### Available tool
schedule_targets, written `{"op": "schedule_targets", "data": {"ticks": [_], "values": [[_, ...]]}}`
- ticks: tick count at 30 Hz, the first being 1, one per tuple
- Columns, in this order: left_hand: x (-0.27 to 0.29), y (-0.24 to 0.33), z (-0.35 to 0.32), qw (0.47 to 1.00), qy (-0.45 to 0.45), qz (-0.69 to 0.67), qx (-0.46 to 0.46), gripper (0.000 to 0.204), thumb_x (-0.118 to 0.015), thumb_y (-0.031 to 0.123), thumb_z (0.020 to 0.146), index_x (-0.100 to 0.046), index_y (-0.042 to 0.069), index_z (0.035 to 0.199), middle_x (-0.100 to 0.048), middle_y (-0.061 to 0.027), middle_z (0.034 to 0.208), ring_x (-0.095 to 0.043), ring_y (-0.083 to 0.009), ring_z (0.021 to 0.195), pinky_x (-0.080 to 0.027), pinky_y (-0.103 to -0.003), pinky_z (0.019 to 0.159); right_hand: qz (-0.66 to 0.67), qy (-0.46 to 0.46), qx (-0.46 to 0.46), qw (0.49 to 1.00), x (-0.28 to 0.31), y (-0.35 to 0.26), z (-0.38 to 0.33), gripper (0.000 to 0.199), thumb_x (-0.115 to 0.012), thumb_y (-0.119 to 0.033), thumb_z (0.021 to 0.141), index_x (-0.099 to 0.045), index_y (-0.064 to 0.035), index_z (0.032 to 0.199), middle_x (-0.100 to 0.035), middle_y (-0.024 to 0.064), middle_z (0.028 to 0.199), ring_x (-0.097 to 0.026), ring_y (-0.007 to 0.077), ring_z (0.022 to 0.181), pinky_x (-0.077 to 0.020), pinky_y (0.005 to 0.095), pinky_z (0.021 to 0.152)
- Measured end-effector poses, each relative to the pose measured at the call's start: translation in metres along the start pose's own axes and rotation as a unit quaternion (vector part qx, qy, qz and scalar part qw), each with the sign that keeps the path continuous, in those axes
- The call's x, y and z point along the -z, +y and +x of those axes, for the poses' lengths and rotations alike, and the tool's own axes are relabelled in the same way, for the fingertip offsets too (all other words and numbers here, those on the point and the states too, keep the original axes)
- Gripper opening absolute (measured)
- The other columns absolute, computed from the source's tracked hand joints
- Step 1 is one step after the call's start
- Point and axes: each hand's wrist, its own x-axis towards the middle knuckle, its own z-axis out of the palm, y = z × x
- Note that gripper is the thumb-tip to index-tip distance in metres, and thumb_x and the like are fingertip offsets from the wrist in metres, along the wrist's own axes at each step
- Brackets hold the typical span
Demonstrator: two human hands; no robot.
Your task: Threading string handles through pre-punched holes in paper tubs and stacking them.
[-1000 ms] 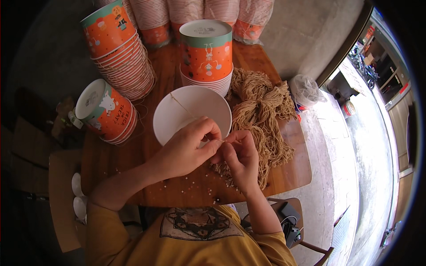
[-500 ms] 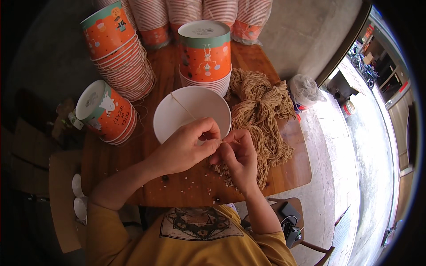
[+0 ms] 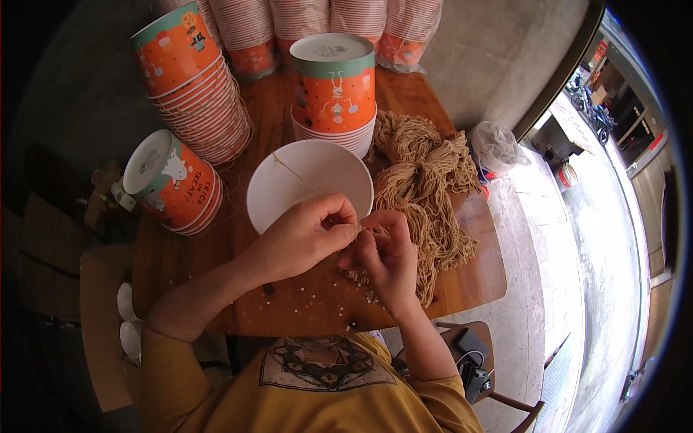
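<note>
A white-lined paper bucket [image 3: 268, 198] lies in front of me with its open mouth toward me. A thin tan twine [image 3: 297, 173] runs from its upper left wall down across the mouth to my fingers. My left hand [image 3: 309, 232] is closed, with thumb and forefinger pinching the twine before the bucket's lower rim. Close against its fingertips, my right hand [image 3: 382, 258] pinches the twine too, with its other fingers curled. The exact spot between the fingertips is too small to make out. Beside my right hand lies a big bundle of tan twine [image 3: 426, 195].
An upside-down stack of orange buckets [image 3: 333, 94] stands behind the bucket. A taller leaning stack [image 3: 195, 86] and a short stack [image 3: 173, 180] are at the left. Wrapped stacks [image 3: 310, 22] line the wall. Small pale bits [image 3: 303, 303] are scattered along the near edge of the wooden table [image 3: 188, 267].
The bucket has shifted and turned slightly to the left. My right hand's fingers have bent differently near the left fingertips; both hands still pinch the twine.
</note>
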Motion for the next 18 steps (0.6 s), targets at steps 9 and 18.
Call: {"op": "schedule_targets", "data": {"ticks": [9,18], "values": [[-0.004,-0.002,-0.003,0.994,0.037,0.102,-0.021,0.01,-0.056,0.011,0.095,-0.051,0.003,0.091,-0.054,-0.0001,0.086,-0.05,-0.007,0.081,-0.045,-0.024,0.071,-0.223,0.046,0.153,0.962,0.002,0.014,0.002,0.008,-0.052,-0.002,0.096,-0.047,-0.0031,0.102,-0.066,0.0057,0.065,-0.064,0.009,0.057,-0.0506,0.0229,0.053],[-0.001,-0.006,0.0,0.961,0.067,0.226,-0.142,0.014,-0.063,0.009,0.088,-0.051,0.001,0.09,-0.057,-0.0101,0.083,-0.059,-0.0224,0.077,-0.047,-0.035,0.07,-0.191,0.079,0.153,0.966,-0.003,0.009,0.005,0.011,-0.051,0.0,0.094,-0.048,-0.0043,0.104,-0.06,0.0025,0.06,-0.059,0.0068,0.054,-0.0458,0.0223,0.05]]}}
